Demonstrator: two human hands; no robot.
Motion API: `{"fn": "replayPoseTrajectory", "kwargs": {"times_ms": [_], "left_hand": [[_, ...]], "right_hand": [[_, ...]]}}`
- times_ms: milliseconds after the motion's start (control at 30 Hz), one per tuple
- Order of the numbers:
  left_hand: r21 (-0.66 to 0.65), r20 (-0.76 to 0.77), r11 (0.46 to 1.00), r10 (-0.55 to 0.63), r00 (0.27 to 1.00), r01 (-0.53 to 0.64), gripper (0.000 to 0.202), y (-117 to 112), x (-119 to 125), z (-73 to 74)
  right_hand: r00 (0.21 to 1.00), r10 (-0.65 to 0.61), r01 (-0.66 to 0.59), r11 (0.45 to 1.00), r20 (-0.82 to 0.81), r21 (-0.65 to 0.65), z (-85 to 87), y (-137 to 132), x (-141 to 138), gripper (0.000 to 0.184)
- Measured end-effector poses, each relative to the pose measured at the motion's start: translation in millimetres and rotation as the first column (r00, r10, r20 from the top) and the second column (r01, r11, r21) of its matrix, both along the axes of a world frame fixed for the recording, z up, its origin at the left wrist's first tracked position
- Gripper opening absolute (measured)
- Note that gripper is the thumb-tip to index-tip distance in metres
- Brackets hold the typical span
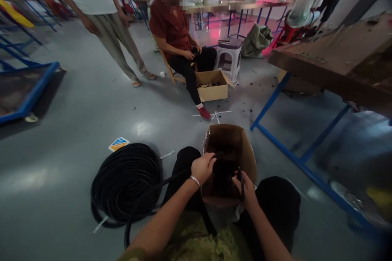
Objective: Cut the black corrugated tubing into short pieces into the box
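Observation:
My left hand [203, 168], a bracelet at its wrist, is curled at the left rim of a cardboard box [249, 151] between my knees. A black hose [176, 176] runs from a large coil of black hose [125, 183] on the floor up to that hand. The part inside my fingers is mostly hidden. Over the box's right side, my right hand [247, 189] is closed around a slim dark tool [241, 181], held upright; its exact kind is too dark to make out. The box's inside is deep in shadow, with dark contents hard to tell apart.
Ahead, a seated person [171, 28] works over an open carton [212, 91] with small black pieces. Another person [88, 0] stands at left. A blue-legged table [306, 63] is close on my right; a blue-framed cart [27, 94] is at left. A plastic stool [229, 57] stands behind the carton.

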State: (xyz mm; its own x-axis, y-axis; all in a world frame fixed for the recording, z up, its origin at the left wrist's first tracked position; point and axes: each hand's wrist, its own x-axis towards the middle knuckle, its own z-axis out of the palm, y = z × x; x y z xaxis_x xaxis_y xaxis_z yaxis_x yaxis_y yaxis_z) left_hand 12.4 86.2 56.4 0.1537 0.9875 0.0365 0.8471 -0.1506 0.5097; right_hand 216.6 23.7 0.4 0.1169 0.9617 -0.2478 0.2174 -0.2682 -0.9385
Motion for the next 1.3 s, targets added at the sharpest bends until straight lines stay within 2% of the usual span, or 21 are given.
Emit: {"fn": "replayPoseTrajectory", "kwargs": {"times_ms": [100, 167, 467, 600, 800, 1100, 1300], "left_hand": [[0.049, 0.131, 0.995, 0.077, 0.988, -0.084, 0.028, 11.3, -13.1, 4.2], [0.051, 0.165, 0.995, 0.075, 0.984, -0.085, 0.027, 11.1, -15.8, 6.1], [0.026, -0.002, 0.996, -0.080, 0.997, 0.080, 0.027, -15.3, 4.7, 3.9], [-0.005, -0.050, 0.990, -0.142, 0.989, 0.142, 0.028, -20.3, 9.3, 3.1], [-0.020, -0.062, 0.987, -0.161, 0.985, 0.160, 0.029, -20.8, 11.1, 2.5], [-0.033, -0.084, 0.984, -0.179, 0.980, 0.177, 0.031, -22.8, 8.8, -1.6], [-0.074, -0.135, 0.973, -0.226, 0.965, 0.217, 0.032, -25.6, 12.7, -6.9]], "right_hand": [[0.992, 0.102, -0.101, 0.995, 0.076, -0.022, 2.9, -2.9, -1.4, 0.043], [0.981, 0.163, -0.160, 0.987, 0.104, -0.030, 4.8, -3.2, -5.5, 0.041], [0.966, 0.252, -0.250, 0.968, 0.061, -0.038, 11.3, -6.1, -20.2, 0.043], [0.966, 0.258, -0.258, 0.965, -0.010, -0.046, 12.7, -7.4, -23.0, 0.043], [0.969, 0.237, -0.242, 0.968, -0.073, -0.068, 10.5, -9.5, -25.7, 0.048], [0.956, 0.274, -0.282, 0.958, -0.105, -0.059, 7.6, -10.6, -22.1, 0.051], [0.964, 0.237, -0.247, 0.966, -0.124, -0.073, 1.8, -10.1, -27.9, 0.050]]}}
